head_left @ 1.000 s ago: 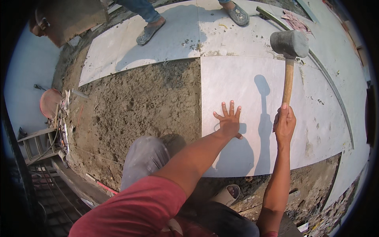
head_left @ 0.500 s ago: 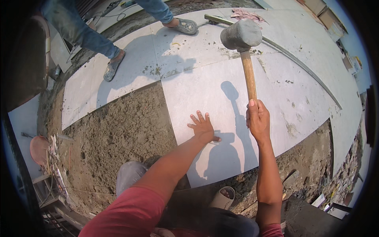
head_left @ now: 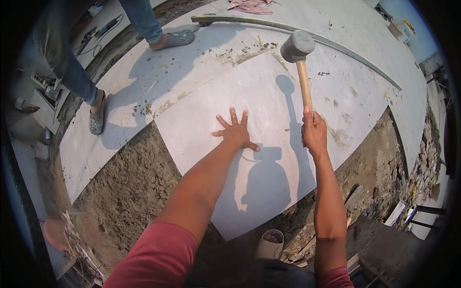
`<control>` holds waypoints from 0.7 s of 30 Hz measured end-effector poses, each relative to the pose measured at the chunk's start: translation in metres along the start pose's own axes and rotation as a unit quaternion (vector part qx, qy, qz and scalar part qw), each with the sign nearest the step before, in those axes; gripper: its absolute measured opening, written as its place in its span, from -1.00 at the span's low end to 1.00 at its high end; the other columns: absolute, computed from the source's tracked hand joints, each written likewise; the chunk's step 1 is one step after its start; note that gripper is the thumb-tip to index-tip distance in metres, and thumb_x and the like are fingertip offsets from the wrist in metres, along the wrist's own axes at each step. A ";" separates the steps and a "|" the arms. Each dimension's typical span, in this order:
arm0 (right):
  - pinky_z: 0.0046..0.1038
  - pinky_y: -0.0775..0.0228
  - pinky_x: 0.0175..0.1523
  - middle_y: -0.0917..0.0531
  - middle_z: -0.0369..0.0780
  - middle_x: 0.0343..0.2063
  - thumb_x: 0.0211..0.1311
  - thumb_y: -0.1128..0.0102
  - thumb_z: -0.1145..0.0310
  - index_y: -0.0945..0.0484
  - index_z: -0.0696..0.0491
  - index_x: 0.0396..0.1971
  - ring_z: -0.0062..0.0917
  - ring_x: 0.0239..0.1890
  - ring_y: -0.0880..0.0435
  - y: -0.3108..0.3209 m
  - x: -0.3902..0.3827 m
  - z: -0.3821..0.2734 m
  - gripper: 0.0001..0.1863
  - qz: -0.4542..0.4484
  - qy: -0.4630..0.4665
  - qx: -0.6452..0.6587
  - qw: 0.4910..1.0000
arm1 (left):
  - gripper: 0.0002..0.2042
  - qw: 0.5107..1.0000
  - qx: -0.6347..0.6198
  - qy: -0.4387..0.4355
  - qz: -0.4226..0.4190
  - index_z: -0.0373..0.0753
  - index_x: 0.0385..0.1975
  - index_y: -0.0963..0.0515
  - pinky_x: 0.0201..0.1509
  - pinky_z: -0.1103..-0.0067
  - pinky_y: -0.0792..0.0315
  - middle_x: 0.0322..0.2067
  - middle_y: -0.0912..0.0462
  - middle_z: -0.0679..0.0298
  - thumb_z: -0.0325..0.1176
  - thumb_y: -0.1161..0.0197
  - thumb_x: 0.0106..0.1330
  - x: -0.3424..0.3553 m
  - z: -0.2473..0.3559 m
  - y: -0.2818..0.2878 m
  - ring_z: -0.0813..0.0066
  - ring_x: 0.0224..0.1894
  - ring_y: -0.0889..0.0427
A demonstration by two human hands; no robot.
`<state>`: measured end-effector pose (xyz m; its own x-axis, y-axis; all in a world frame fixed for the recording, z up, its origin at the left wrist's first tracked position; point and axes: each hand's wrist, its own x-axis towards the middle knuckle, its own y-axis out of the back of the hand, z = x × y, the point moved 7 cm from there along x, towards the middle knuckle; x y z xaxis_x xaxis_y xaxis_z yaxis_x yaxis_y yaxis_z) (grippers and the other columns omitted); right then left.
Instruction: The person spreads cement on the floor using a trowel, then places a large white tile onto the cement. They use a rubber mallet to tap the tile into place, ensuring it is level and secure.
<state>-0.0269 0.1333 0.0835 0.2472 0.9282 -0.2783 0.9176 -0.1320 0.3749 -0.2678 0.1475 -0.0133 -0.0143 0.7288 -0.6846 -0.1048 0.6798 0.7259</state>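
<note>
My left hand [head_left: 235, 132] is spread with its fingers apart, palm down on a large pale floor tile [head_left: 192, 115]. In my right hand [head_left: 314, 132] is the wooden handle of a rubber mallet [head_left: 297, 46]. Its grey head is raised above the tile, apart from it, and its shadow falls on the surface to the left. A bed of rough, damp mortar [head_left: 139, 180] borders the tile's left edge. My sandalled foot [head_left: 270, 244] is just below the tile's near corner.
A co-worker in jeans [head_left: 139, 19] stands on laid tiles at the upper left. A long metal straightedge [head_left: 336, 44] lies across the far tiles, near a pink cloth [head_left: 249, 6]. Rubble [head_left: 417, 163] lines the right side. A power tool [head_left: 105, 28] lies at the upper left.
My view has turned, so the tile and co-worker appear shifted left. My left hand's fingers are spread on the tile, farther from its left edge. The mallet stays raised in my right hand.
</note>
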 end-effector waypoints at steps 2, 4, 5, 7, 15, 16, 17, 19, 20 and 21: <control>-0.58 -0.21 -0.64 -0.40 -0.34 -0.73 0.46 0.06 -0.12 -0.39 0.10 -0.51 -0.69 -0.74 -0.38 0.015 -0.010 -0.038 -0.45 0.035 0.096 0.059 0.993 | 0.44 1.000 0.001 0.000 0.002 0.15 0.49 0.42 0.12 -0.47 -0.11 0.49 0.58 0.05 0.33 -0.56 -0.32 0.000 0.004 0.001 -0.58 0.40 0.54; -0.55 -0.22 -0.61 -0.40 -0.32 -0.73 0.46 0.05 -0.10 -0.40 0.11 -0.50 -0.66 -0.73 -0.38 0.017 -0.021 -0.042 -0.46 0.070 0.170 0.108 0.977 | 0.44 1.000 0.008 0.003 0.008 0.14 0.50 0.41 0.11 -0.47 -0.12 0.49 0.57 0.04 0.32 -0.56 -0.33 0.000 0.004 0.004 -0.59 0.40 0.52; -0.54 -0.23 -0.60 -0.40 -0.31 -0.73 0.46 0.05 -0.10 -0.40 0.11 -0.49 -0.64 -0.72 -0.38 0.021 -0.028 -0.041 -0.46 0.088 0.209 0.130 0.965 | 0.44 1.000 0.010 0.003 0.011 0.14 0.50 0.40 0.11 -0.47 -0.12 0.49 0.56 0.04 0.32 -0.57 -0.33 0.000 0.005 0.005 -0.60 0.40 0.51; -0.50 -0.25 -0.56 -0.42 -0.28 -0.73 0.46 0.04 -0.10 -0.41 0.13 -0.49 -0.59 -0.70 -0.40 0.015 -0.025 0.016 -0.45 0.133 0.240 0.025 0.961 | 0.44 1.000 0.011 -0.006 0.018 0.14 0.50 0.39 0.11 -0.48 -0.12 0.49 0.55 0.02 0.32 -0.57 -0.33 -0.001 0.012 0.010 -0.60 0.40 0.49; -0.64 -0.22 -0.59 -0.39 -0.35 -0.75 0.42 0.02 -0.18 -0.39 0.06 -0.50 -0.73 -0.69 -0.42 0.062 -0.065 -0.001 -0.44 -0.004 0.038 0.119 0.992 | 0.40 1.000 0.008 0.007 0.019 0.16 0.50 0.36 0.17 -0.46 -0.10 0.50 0.52 0.03 0.27 -0.58 -0.29 0.009 0.006 0.002 -0.49 0.43 0.48; -0.64 -0.21 -0.60 -0.39 -0.35 -0.74 0.43 0.04 -0.17 -0.39 0.06 -0.47 -0.74 -0.69 -0.41 0.078 -0.082 -0.010 -0.45 0.025 0.077 0.139 0.987 | 0.40 1.000 0.010 0.015 0.025 0.16 0.50 0.36 0.17 -0.46 -0.10 0.49 0.51 0.03 0.27 -0.58 -0.29 0.014 0.003 0.001 -0.48 0.44 0.47; -0.65 -0.20 -0.60 -0.40 -0.36 -0.73 0.43 0.05 -0.17 -0.38 0.07 -0.44 -0.74 -0.70 -0.40 0.092 -0.102 -0.018 -0.46 0.049 0.121 0.159 0.979 | 0.40 0.999 0.021 0.024 0.025 0.17 0.50 0.37 0.17 -0.46 -0.12 0.49 0.51 0.03 0.27 -0.58 -0.28 0.011 0.004 0.003 -0.48 0.44 0.47; -0.66 -0.20 -0.60 -0.41 -0.36 -0.70 0.45 0.07 -0.14 -0.38 0.07 -0.39 -0.74 -0.70 -0.38 0.109 -0.141 -0.018 -0.49 0.095 0.170 0.188 0.963 | 0.40 0.998 0.039 0.025 0.032 0.18 0.49 0.38 0.15 -0.46 -0.14 0.49 0.52 0.03 0.28 -0.58 -0.29 0.015 0.010 0.000 -0.49 0.44 0.46; -0.66 -0.20 -0.59 -0.42 -0.35 -0.68 0.46 0.07 -0.11 -0.39 0.07 -0.36 -0.75 -0.69 -0.37 0.107 -0.156 -0.010 -0.51 0.113 0.177 0.205 0.956 | 0.41 0.998 0.049 0.025 0.042 0.18 0.49 0.39 0.14 -0.47 -0.14 0.49 0.53 0.03 0.29 -0.58 -0.29 0.024 0.006 -0.003 -0.49 0.44 0.46; -0.67 -0.21 -0.59 -0.44 -0.35 -0.67 0.47 0.08 -0.09 -0.39 0.07 -0.34 -0.75 -0.69 -0.36 0.101 -0.168 0.002 -0.54 0.129 0.183 0.225 0.948 | 0.41 0.997 0.055 0.026 0.050 0.19 0.49 0.40 0.13 -0.48 -0.14 0.49 0.53 0.03 0.29 -0.57 -0.30 0.030 -0.001 -0.004 -0.49 0.43 0.46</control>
<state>0.0244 -0.0369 0.1661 0.4315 0.8929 0.1284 0.9020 -0.4288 -0.0497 -0.2683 0.1665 -0.0370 -0.0711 0.7899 -0.6091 0.0102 0.6112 0.7914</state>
